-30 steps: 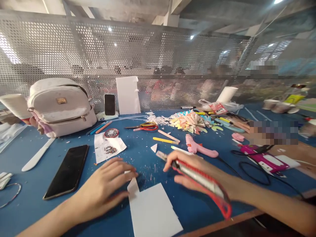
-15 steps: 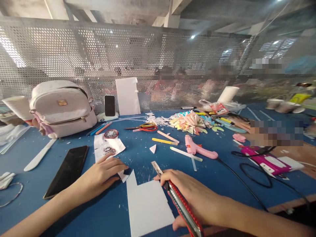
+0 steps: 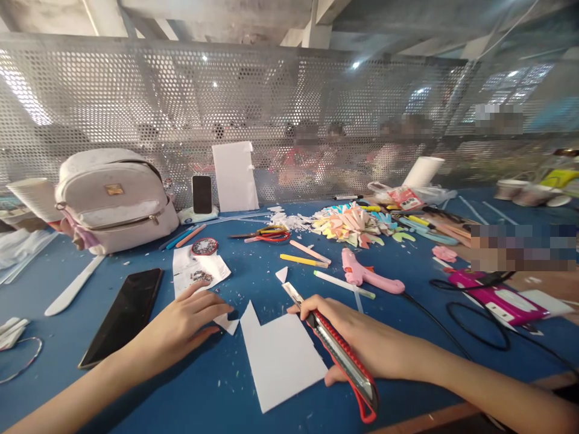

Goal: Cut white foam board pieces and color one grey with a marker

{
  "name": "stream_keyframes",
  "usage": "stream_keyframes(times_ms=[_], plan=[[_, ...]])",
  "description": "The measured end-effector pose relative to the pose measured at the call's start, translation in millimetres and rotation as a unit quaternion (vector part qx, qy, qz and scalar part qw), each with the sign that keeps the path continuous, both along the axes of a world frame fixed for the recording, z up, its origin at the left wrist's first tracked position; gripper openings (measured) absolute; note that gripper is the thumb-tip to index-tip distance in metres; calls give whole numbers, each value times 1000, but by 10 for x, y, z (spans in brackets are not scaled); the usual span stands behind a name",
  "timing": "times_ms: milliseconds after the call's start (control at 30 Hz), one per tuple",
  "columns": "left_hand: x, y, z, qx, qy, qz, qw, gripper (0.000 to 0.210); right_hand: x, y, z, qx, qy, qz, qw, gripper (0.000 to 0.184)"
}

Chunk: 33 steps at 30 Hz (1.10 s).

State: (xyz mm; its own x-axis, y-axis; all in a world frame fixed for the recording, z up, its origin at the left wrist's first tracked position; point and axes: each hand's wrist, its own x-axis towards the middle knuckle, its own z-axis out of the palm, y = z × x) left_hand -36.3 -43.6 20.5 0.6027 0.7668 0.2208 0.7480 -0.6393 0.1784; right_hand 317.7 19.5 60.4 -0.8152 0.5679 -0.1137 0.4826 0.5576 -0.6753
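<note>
My left hand rests on the blue table with its fingers apart and stretched out. At its fingertips, partly covered by them, lies a small white scrap. In my right hand is a red and black utility knife, its blade out and pointing away from me. A white board piece with a notch cut in its far left side lies under the knife, between my hands. The fingertips of my right hand touch its right edge. A white triangular offcut sits just beyond the blade.
A pink glue gun with a black cord lies at right, near several markers. Scissors and a pile of coloured cut pieces are farther back. At left are a dark phone, a white plastic knife and a backpack.
My right hand has shifted the board piece slightly away and to the right, with a slight turn. A gap now separates it from the small scrap. My left hand has hardly moved.
</note>
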Motion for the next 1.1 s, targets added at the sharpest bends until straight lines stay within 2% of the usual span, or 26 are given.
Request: stream_keyframes(times_ms=[333,567,700,867,1033,1100], plan=[[63,62,33,7,5,-7,1000,34,35,90,27,-12,-21,11,1000,66],[81,86,38,5,5,-26,1000,43,53,141,59,-20,3,45,999,62],[212,7,110,-5,-6,-28,1000,38,55,171,44,-21,10,44,999,62],[441,-132,207,-3,-1,-66,998,37,59,188,-7,-4,-1,36,999,64],[661,-209,121,27,-2,-121,992,30,37,185,-34,20,24,37,999,62],[725,-201,58,45,11,-136,990,43,23,183,-17,37,45,22,998,60]])
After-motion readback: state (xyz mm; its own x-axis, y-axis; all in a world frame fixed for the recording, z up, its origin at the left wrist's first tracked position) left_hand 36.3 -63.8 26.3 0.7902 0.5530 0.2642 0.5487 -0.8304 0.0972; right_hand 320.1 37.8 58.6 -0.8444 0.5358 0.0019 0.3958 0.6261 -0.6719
